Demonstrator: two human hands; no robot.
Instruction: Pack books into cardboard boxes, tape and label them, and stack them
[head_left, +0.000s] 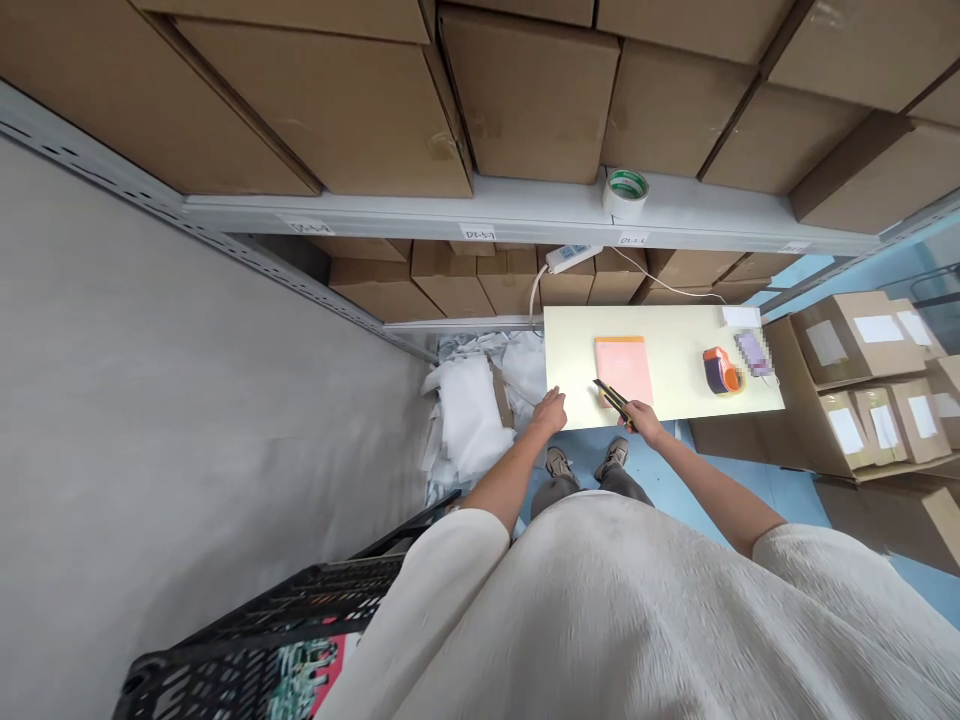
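In my right hand [637,416] is a black and yellow utility knife [613,399], its tip pointing away from me and to the left. The knife lies over the near left corner of a flat pink pad [626,368] with an orange strip along its far edge. The pad rests on a pale yellow tabletop [679,345]. At the table's near left corner, my left hand [551,410] touches the edge with its fingers curled together. Whatever is under those fingers, if anything, is hidden.
On the table's right are an orange and purple tape dispenser [720,371] and a blurred phone [753,352]. A tape roll [625,195] stands on the shelf [532,205] of cardboard boxes. White packing sheets [472,405] heap left; a black crate [300,600] stands near me.
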